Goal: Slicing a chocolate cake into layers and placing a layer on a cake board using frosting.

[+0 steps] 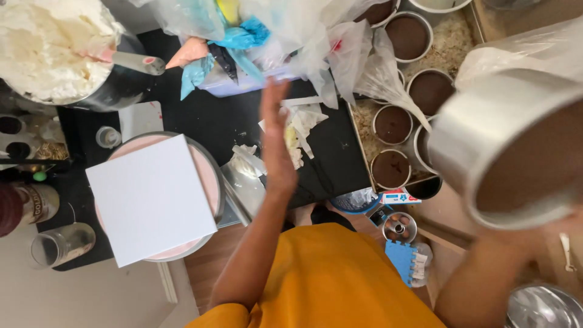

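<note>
Holding cake tin (516,152) tilted, mouth toward camera | right-hand fingers hidden | left hand (276,143) flat

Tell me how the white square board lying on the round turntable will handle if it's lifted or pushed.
The white square board looks flat and stiff, so probably light. It lies on the pink turntable with corners overhanging, so a press there may tip it. Its smooth face may slide when pushed.

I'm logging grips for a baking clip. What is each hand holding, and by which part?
The left hand is flat, open and empty above the black mat. The right hand, mostly hidden, holds up a round metal cake tin of chocolate cake from its lower edge.
</note>
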